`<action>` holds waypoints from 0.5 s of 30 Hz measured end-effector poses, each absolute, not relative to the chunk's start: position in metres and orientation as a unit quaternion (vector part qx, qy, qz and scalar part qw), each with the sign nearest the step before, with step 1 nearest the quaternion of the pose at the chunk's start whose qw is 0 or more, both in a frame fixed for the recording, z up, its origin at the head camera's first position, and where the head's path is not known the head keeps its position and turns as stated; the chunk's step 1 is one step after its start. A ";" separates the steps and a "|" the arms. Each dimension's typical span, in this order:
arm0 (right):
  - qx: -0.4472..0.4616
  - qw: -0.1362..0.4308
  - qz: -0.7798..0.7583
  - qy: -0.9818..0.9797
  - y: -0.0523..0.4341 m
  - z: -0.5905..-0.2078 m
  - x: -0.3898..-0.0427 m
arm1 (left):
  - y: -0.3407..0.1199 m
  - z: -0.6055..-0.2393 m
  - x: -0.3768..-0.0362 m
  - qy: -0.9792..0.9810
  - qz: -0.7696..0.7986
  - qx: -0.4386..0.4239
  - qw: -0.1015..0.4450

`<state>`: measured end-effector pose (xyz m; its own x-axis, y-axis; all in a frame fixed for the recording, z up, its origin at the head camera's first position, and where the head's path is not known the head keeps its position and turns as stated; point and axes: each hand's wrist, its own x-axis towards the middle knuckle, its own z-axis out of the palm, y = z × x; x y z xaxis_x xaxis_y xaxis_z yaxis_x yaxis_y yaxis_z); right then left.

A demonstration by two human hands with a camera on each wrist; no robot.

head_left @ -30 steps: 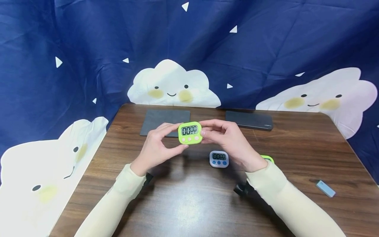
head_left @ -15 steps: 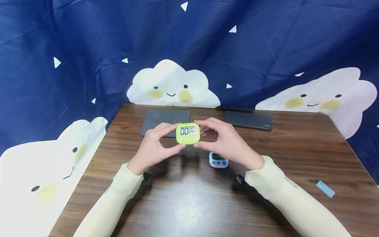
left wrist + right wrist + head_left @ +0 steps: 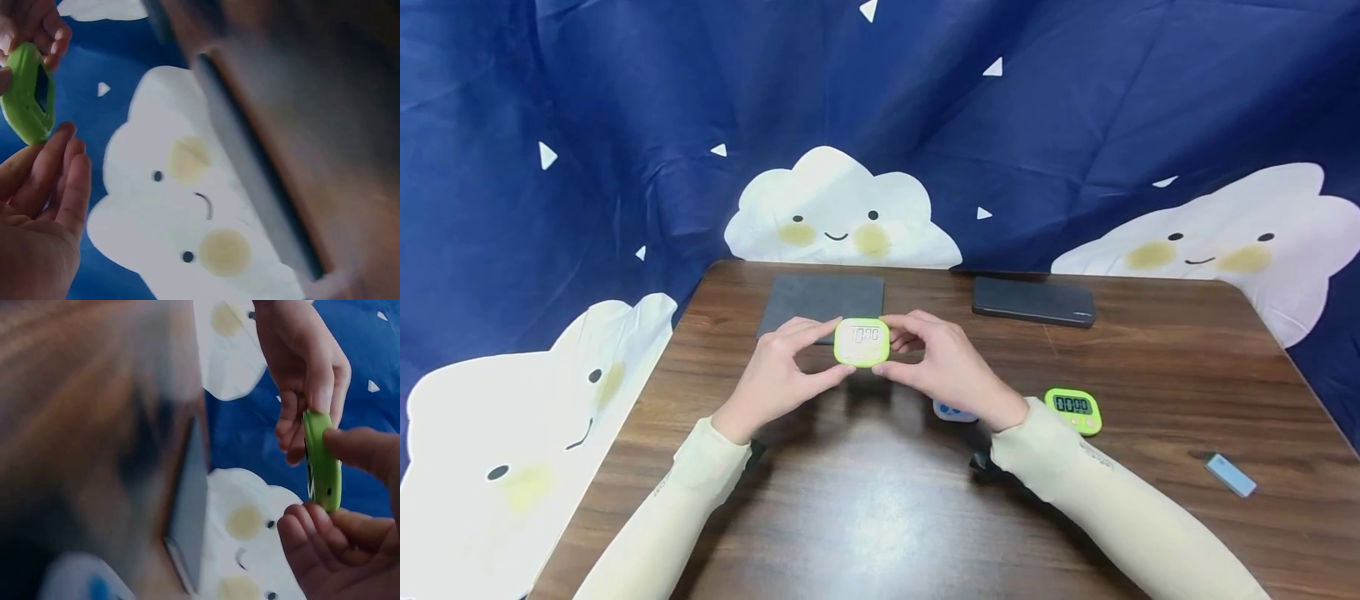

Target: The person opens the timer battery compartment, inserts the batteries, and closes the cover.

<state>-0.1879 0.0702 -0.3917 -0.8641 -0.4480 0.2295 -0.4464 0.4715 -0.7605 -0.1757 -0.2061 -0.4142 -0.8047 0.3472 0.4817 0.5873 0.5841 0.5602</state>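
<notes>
The green timer (image 3: 861, 342), held up at the centre of the head view above the wooden table (image 3: 880, 517), is pinched by its left edge between the thumb and fingers of the left hand (image 3: 772, 379) and by its right edge in the fingertips of the right hand (image 3: 947, 371). Behind it, toward the top of the table, lie a grey mat (image 3: 822, 300) and, right of centre, a dark flat case (image 3: 1033, 302). To the lower right sit a second green timer (image 3: 1073, 410), a white and blue timer (image 3: 953, 411) partly hidden by the right wrist, and a small blue block (image 3: 1229, 476) far right.
</notes>
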 end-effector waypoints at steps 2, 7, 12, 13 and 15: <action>-0.245 0.021 -0.444 0.862 0.063 -0.400 -0.187 | -0.211 -0.418 -0.175 -0.890 -0.358 -0.251 0.127; -0.219 0.069 -0.434 0.871 0.048 -0.420 -0.182 | -0.222 -0.429 -0.173 -0.915 -0.329 -0.229 0.041; -0.204 0.105 -0.408 0.883 0.038 -0.435 -0.179 | -0.228 -0.440 -0.171 -0.927 -0.296 -0.231 -0.003; -0.201 0.111 -0.404 0.886 0.036 -0.438 -0.179 | -0.228 -0.441 -0.171 -0.928 -0.292 -0.231 -0.013; -0.196 0.120 -0.398 0.888 0.034 -0.442 -0.178 | -0.227 -0.443 -0.171 -0.929 -0.285 -0.232 -0.030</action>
